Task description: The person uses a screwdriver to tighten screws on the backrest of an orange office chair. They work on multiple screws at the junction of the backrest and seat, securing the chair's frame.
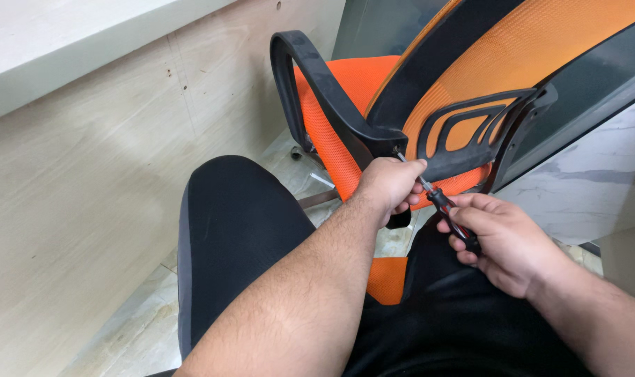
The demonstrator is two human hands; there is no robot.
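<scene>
From the head camera, looking down, an orange mesh office chair (471, 63) lies tipped over in front of the person's black-clad knees (233, 230). Its black armrest (317, 84) loops up on the left and comes down to a joint near the middle of the view.

The right hand (502, 241) is wrapped tight around the handle of a screwdriver (446, 209), which is red and black. The screwdriver's long line runs from that hand, near and right, up to the far left. Its thin metal tip meets the armrest joint, just under the black plastic back bracket (471, 139).

The left hand (390, 185) is the one closer to the joint. Its fingers are closed around the metal shaft close to the tip, touching the black plastic there.

Space is tight. The bracket edge sits just right of the tip, and the armrest bar is just left. A pale wooden panel (87, 209) stands far left, well apart. The pale stone floor (143, 328) shows below the knee.
</scene>
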